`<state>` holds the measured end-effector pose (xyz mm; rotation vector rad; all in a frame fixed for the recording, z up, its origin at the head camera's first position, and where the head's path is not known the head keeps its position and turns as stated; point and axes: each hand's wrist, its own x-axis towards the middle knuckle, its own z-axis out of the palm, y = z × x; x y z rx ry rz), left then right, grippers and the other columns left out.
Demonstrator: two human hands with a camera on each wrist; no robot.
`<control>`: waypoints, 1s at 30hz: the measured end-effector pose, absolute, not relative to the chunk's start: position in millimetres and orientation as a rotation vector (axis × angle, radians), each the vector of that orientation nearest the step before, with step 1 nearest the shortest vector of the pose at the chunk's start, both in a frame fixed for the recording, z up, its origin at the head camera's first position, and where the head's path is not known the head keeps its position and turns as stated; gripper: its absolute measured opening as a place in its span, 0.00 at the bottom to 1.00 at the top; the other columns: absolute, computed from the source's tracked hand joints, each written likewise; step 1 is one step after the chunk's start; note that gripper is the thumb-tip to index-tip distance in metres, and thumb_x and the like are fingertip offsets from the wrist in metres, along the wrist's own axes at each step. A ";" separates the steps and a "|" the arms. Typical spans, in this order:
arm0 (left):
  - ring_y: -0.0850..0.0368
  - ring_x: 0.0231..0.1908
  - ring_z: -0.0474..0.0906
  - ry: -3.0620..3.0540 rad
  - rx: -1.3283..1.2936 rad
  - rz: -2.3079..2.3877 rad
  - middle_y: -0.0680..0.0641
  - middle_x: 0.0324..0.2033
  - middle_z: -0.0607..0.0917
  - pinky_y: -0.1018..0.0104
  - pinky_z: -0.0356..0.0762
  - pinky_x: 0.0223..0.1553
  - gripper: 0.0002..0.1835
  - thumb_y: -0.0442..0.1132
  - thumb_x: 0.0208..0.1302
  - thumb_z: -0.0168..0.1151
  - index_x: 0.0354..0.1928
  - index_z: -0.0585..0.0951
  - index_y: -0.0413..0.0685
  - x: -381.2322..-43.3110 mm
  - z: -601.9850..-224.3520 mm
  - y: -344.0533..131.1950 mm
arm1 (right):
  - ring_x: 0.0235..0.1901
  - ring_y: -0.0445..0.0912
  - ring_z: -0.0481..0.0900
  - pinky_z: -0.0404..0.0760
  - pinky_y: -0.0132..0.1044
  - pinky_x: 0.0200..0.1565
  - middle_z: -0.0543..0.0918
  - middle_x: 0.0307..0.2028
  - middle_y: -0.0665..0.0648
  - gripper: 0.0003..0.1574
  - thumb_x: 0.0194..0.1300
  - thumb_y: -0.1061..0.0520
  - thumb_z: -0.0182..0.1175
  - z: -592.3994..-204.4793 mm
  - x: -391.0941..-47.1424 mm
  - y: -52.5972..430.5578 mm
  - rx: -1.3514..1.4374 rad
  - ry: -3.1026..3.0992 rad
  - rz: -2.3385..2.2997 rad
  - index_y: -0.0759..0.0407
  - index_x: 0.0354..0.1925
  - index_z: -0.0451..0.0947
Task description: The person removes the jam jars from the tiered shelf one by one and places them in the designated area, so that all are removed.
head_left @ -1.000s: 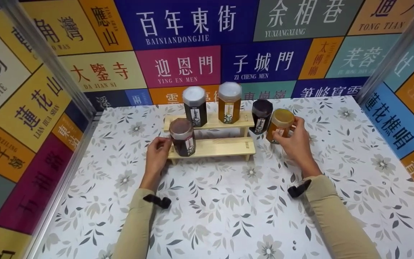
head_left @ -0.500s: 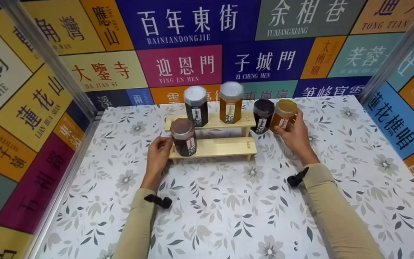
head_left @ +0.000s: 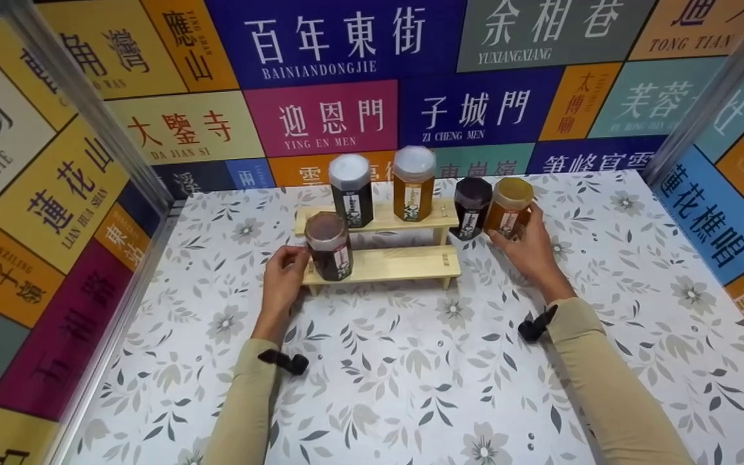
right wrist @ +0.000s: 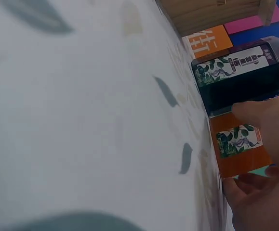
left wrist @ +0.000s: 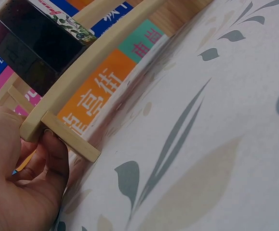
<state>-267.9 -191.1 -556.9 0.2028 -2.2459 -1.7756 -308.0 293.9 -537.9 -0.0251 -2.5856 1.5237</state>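
Observation:
My left hand (head_left: pixel 283 274) pinches the left end of the lower board of a two-step wooden display stand (head_left: pixel 404 263); in the left wrist view a fingertip lies under the board, beside a short leg. On that board, close to the hand, stands a dark jar with a pinkish-brown lid (head_left: pixel 329 248). My right hand (head_left: pixel 533 248) grips an amber jar with a yellow lid (head_left: pixel 509 208), thumb in front and fingers behind. It stands upright on the table, right beside a dark jar with a black lid (head_left: pixel 472 210). The right wrist view shows the labels of both jars (right wrist: pixel 238 139).
The upper step carries a dark jar with a white lid (head_left: pixel 351 194) and an amber jar with a white lid (head_left: pixel 414 187). A floral-patterned cloth (head_left: pixel 398 387) covers the table. Colourful sign-printed panels (head_left: pixel 320 119) rise behind and at both sides.
My right hand has moved the amber jar slightly back and to the right, from tilted to upright beside the black-lidded jar. My left hand has stayed at the stand's end.

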 end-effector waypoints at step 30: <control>0.61 0.39 0.82 -2.246 0.207 -1.749 0.46 0.38 0.87 0.72 0.77 0.42 0.07 0.39 0.77 0.66 0.45 0.86 0.41 -268.7 -555.9 -189.8 | 0.71 0.58 0.75 0.75 0.53 0.73 0.76 0.72 0.61 0.43 0.69 0.57 0.75 -495.0 -228.1 119.2 0.642 -2.223 1.499 0.60 0.76 0.68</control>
